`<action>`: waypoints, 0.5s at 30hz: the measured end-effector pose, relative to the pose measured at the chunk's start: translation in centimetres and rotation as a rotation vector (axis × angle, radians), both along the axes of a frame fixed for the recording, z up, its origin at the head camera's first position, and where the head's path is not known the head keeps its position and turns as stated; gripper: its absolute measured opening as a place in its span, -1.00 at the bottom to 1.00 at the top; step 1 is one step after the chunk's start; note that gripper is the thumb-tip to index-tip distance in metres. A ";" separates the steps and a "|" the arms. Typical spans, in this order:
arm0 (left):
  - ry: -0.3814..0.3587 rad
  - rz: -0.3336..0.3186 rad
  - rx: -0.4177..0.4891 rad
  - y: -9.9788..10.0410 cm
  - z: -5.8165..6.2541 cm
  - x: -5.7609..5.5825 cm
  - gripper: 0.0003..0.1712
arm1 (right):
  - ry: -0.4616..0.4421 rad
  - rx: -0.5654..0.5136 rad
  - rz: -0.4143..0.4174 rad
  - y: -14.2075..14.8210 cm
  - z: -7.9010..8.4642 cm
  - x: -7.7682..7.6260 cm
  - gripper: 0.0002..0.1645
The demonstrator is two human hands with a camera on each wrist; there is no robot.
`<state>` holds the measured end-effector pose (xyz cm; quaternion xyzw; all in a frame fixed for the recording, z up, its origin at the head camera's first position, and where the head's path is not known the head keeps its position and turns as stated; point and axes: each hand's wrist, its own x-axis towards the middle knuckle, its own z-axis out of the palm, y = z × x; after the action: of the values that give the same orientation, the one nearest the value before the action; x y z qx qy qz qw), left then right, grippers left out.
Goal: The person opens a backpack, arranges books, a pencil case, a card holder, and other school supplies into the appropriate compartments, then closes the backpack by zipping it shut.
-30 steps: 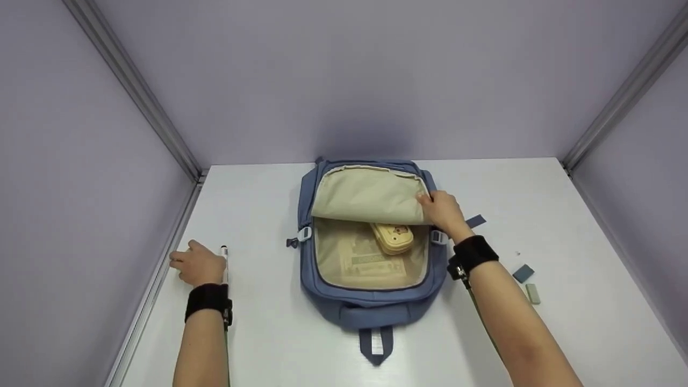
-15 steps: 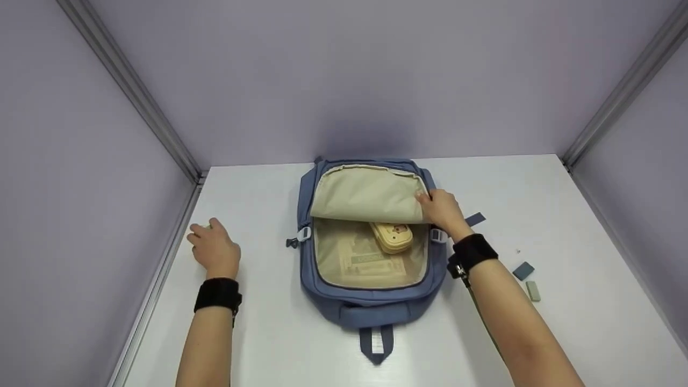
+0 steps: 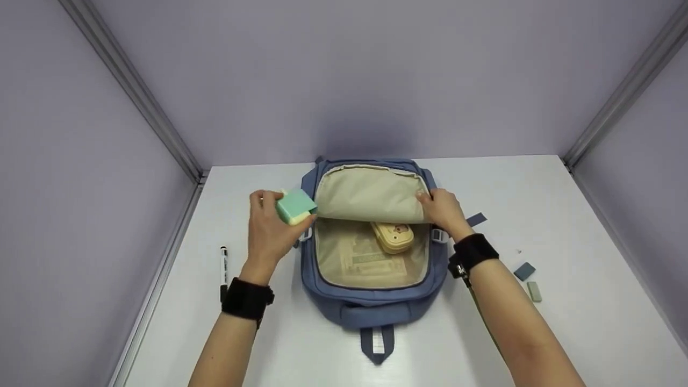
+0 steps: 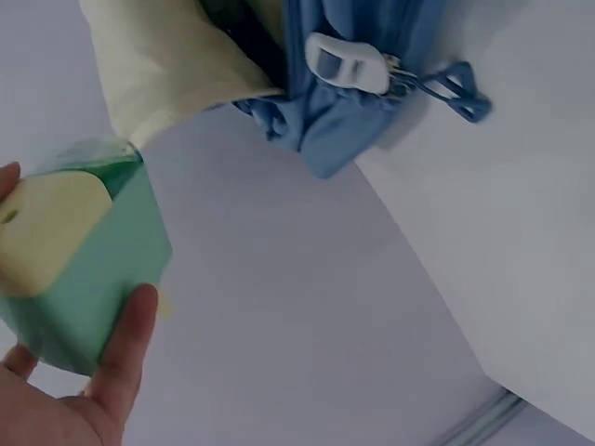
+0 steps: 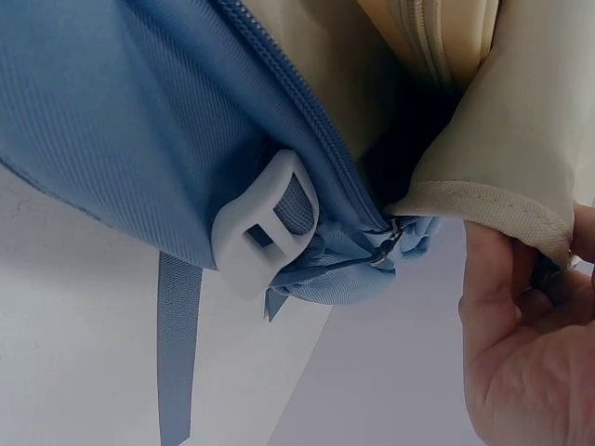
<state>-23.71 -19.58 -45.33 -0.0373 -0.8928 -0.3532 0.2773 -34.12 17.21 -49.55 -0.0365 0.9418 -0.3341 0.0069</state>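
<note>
My left hand (image 3: 267, 226) grips a small mint-green and cream box (image 3: 296, 205) between thumb and fingers, raised beside the left edge of the blue backpack (image 3: 371, 312). In the left wrist view the box has a small dark hole in its cream face and a see-through green edge. With thumb and curled fingers, my right hand (image 3: 443, 210) holds the right edge of the backpack's cream-lined front flap (image 3: 371, 196), folded back from the opening. Inside the main compartment lies a yellow zipped pencil case (image 3: 395, 238), its far end hidden under the flap.
A black-and-white marker (image 3: 224, 274) lies on the white table (image 3: 183, 322) at the left. To the right are a dark blue block (image 3: 524, 271) and a pale green block (image 3: 534, 292). Walls border the table at the back and both sides.
My left hand has come from the table's left side to the backpack, bringing the mint-green and cream box into view. The marker shows fully now. My right hand keeps its hold on the flap.
</note>
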 end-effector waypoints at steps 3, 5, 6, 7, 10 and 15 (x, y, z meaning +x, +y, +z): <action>0.001 -0.185 0.034 1.3 0.2 0.2 -0.15 | -0.003 -0.003 -0.003 0.0 0.0 0.0 -0.52; -0.015 -0.290 0.045 2.0 0.0 0.2 -0.16 | -0.006 -0.007 -0.003 0.1 -0.1 0.0 -0.52; -0.026 -0.329 0.047 2.3 -0.2 0.2 -0.15 | -0.006 -0.007 -0.003 0.1 -0.1 0.0 -0.52; -0.035 -0.364 0.049 2.6 -0.3 0.3 -0.15 | -0.008 -0.006 -0.003 0.2 -0.1 0.0 -0.52; -0.058 -0.437 0.041 3.4 -1.1 0.3 -0.14 | -0.011 -0.002 0.000 0.3 -0.2 0.0 -0.51; -0.098 -0.483 0.002 4.7 -2.6 0.4 -0.14 | -0.031 0.002 -0.001 0.3 -0.1 0.0 -0.52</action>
<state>-23.28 -14.92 -47.90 -0.2322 -0.8700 -0.4115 0.1411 -34.11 17.50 -49.63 -0.0308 0.9419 -0.3338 0.0213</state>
